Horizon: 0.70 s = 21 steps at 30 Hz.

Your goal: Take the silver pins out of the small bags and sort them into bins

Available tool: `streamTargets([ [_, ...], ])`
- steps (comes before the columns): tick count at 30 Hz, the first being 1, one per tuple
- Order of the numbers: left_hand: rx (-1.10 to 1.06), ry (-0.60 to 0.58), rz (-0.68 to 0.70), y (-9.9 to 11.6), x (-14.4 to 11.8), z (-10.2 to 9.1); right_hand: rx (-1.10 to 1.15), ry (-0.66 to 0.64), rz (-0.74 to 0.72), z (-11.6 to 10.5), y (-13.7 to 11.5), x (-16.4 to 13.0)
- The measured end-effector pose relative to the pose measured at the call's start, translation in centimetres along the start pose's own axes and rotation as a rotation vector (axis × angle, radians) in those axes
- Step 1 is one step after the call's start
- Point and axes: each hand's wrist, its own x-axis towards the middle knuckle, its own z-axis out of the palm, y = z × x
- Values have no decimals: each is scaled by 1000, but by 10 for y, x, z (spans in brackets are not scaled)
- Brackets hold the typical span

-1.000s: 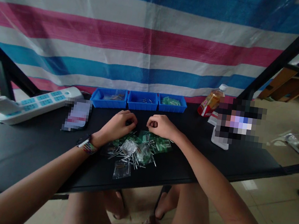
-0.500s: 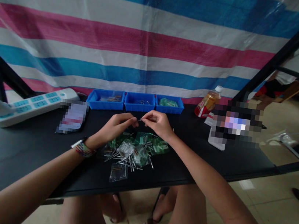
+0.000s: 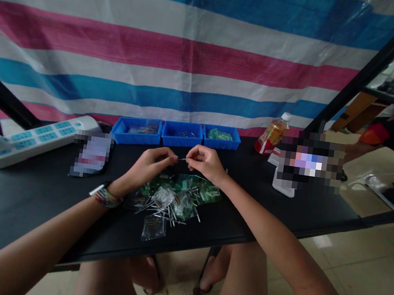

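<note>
A thin metal pin (image 3: 181, 159) spans the small gap between my fingertips, above the pile. My left hand (image 3: 156, 162) pinches one end of it with thumb and forefinger. At the other end my right hand (image 3: 206, 161) is closed in a pinch, its lower fingers curled in. Below both hands lies a heap of loose metal pins (image 3: 174, 212), clear plastic bags (image 3: 165, 196) and green packets (image 3: 209, 191). One small clear bag with brass-coloured pieces (image 3: 154, 228) lies nearest the table's front edge.
Three blue bins stand behind: one with bagged parts (image 3: 135, 138), one with metal pins (image 3: 181, 141), one with green pieces (image 3: 220, 142). A power strip (image 3: 42, 138) and phone (image 3: 92, 155) are left; a drink bottle (image 3: 272, 134) stands right. A person (image 3: 393, 131) is beyond the frame.
My hands have drawn slightly apart, so more of the pin shows between them. The view has shifted a little, and the person at the right shows more fully.
</note>
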Motion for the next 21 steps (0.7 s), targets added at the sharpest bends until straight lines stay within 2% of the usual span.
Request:
streamTargets([
  [5, -19, -4, -7, 0, 0, -1, -31, 1, -10, -1, 0, 0],
  [16, -90, 75, 15, 0, 0, 4, 100, -52, 111, -2, 2, -1],
  [21, -115, 71, 19, 0, -1, 4, 125, -51, 109, -3, 1, -1],
])
